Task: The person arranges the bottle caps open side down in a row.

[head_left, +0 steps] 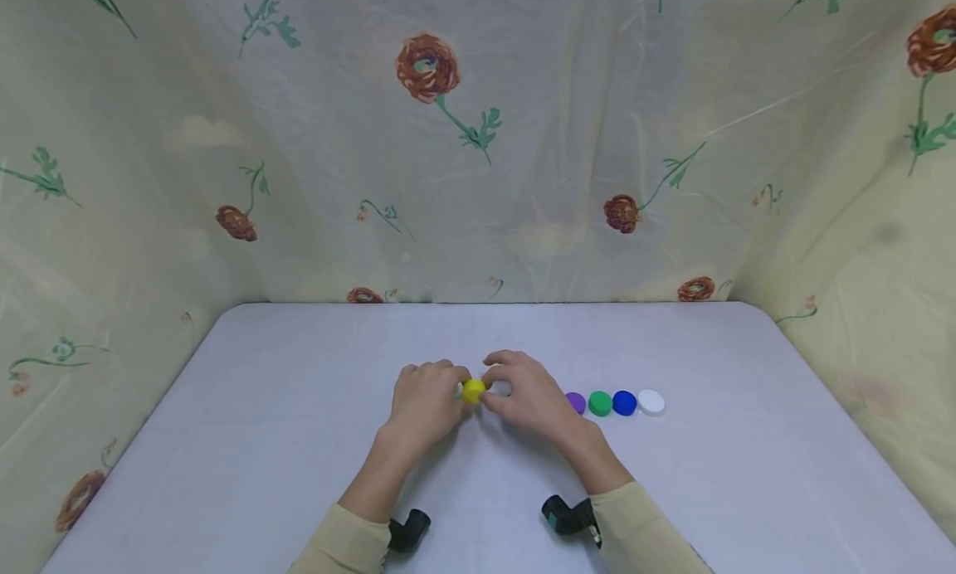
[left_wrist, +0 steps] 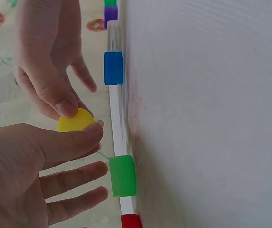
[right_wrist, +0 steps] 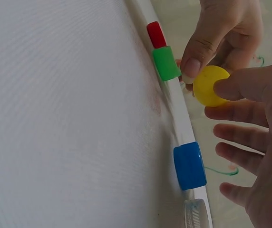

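A round yellow bottle cap (head_left: 474,391) is pinched between both hands over the table. My left hand (head_left: 429,398) has thumb and index finger at its left edge; its other fingers (left_wrist: 74,205) spread out in the left wrist view. From the right, my right hand (head_left: 529,398) grips the cap with thumb and index finger, the rest of its fingers apart. Close under the left hand stand a green cap (left_wrist: 122,175) and a red cap (right_wrist: 156,34). Near the right hand are a blue cap (right_wrist: 189,165) and a clear ridged cap (right_wrist: 196,213).
Right of the right hand, a purple cap (head_left: 575,402), a green cap (head_left: 601,404), a blue cap (head_left: 624,403) and a white cap (head_left: 651,402) line up on the white table (head_left: 717,483). A flowered curtain (head_left: 523,209) surrounds the table's back and sides.
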`<state>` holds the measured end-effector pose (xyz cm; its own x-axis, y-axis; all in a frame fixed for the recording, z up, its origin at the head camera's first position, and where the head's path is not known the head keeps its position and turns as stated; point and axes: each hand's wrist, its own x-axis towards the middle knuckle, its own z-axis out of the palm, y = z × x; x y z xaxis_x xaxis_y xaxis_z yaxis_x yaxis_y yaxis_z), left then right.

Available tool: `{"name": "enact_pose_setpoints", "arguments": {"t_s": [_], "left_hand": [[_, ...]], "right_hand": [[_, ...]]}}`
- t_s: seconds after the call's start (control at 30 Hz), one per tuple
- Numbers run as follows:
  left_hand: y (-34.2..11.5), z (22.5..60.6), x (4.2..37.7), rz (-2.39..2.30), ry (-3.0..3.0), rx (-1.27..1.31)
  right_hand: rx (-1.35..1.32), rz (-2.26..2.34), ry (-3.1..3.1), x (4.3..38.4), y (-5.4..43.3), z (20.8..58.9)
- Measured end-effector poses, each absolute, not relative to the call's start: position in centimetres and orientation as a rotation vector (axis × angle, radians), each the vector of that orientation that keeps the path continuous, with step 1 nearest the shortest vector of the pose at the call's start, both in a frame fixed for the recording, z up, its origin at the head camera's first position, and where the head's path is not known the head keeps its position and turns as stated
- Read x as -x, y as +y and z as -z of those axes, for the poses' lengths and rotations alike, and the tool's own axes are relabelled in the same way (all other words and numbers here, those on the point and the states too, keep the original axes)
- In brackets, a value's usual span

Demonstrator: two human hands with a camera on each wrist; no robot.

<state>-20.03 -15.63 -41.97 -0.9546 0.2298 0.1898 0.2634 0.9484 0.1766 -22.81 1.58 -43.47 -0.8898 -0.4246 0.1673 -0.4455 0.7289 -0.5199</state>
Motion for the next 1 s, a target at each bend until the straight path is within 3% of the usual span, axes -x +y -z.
{"name": "enact_pose_setpoints", "arguments": {"t_s": [0.43, 1.0], "left_hand": [[-15.55, 41.86, 19.97, 0.258, -2.864, 0.392], [-15.45, 41.86, 20.10, 0.244, -2.877, 0.391]], "right_hand": [[-0.633, -1.276, -2.884, 22.97, 1.57, 43.39], [-0.628, -1.214, -2.972, 23.09, 1.80, 43.51]]}}
